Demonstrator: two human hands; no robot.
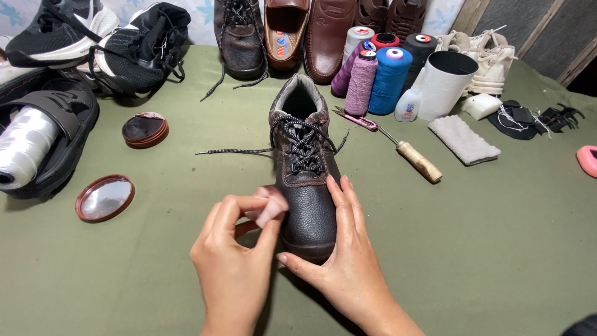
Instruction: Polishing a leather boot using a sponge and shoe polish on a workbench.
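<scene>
- Left hand point(233, 261): fingers point(270, 211) pinched on a small pale pink piece point(272, 210), pressed to the left side of the dark brown boot point(305, 174).
- Right hand point(345, 255): fingers spread flat, gripping the boot's toe, thumb at the sole's front edge.
- Boot lies mid-surface, toe toward the person, laces point(298, 140) loose, one trailing left.
- Left of it: open polish tin point(144, 129) and its lid point(105, 198).
- Right, near: wooden-handled awl point(413, 158), small snips point(354, 118), thread cones point(379, 74), grey cloth point(463, 140).
- Back edge: row of shoes point(286, 31).
- Green surface point(485, 249) open at front and right.
</scene>
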